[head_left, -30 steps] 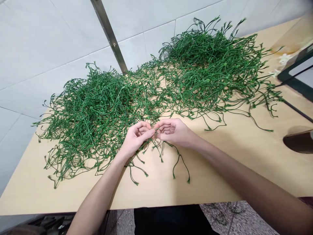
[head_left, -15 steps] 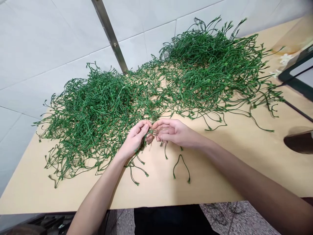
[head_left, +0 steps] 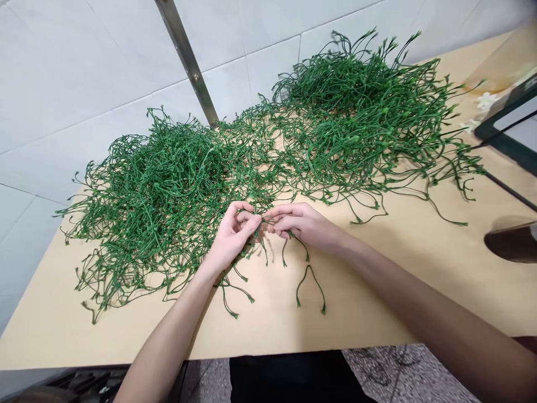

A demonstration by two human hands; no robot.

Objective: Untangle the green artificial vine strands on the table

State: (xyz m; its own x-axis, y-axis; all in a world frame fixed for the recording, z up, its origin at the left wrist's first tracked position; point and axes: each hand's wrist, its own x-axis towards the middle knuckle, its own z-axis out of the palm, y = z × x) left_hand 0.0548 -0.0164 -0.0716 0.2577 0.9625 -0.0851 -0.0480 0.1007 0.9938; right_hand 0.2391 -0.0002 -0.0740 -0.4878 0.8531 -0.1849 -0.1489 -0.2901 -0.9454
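Observation:
Two big heaps of green plastic stems lie on a light wooden table (head_left: 377,302): a left heap (head_left: 155,190) and a right heap (head_left: 356,117). My left hand (head_left: 232,235) and my right hand (head_left: 302,224) meet fingertip to fingertip at the near edge of the left heap. Together they pinch a small green stem sprig (head_left: 285,252) whose thin legs hang down below the fingers. A single forked stem (head_left: 310,288) lies loose on the table just in front of my right hand.
White wall tiles and a slanted metal strip (head_left: 188,61) stand behind the table. A dark framed object (head_left: 507,129) with small white flowers (head_left: 482,106) sits at the far right. A dark rounded object (head_left: 512,243) rests at the right edge. The table's near edge runs below my forearms.
The forked stem that hung from my hands now lies loose on the table. My fingers have drawn closer together and pinch a smaller sprig.

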